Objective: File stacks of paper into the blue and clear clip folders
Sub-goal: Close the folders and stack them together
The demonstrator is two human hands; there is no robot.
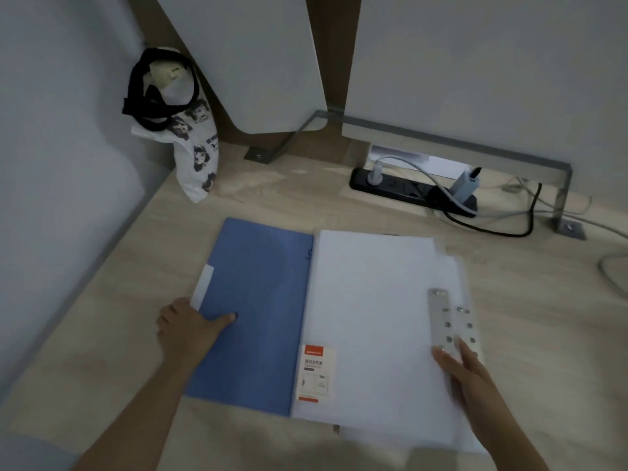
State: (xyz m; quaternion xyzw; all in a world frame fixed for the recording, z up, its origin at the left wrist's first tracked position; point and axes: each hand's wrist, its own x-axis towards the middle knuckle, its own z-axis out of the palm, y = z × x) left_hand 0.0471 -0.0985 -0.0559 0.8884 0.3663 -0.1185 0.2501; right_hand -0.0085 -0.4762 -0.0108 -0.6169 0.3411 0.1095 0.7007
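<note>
A blue clip folder lies on the wooden desk, left of centre. My left hand rests flat on its lower left corner, thumb on the cover. Beside it on the right lies a clear folder with white paper and an orange-and-white label at its lower left. Metal clip bars sit at the right edge of the stack. My right hand lies there with its fingers spread, fingertips touching the lower end of the clips. More sheets stick out below and to the right.
A printed white cloth bag with black straps leans in the back left corner. A black power strip with plugs and cables lies at the back right, under a grey metal bracket. A wall runs along the left.
</note>
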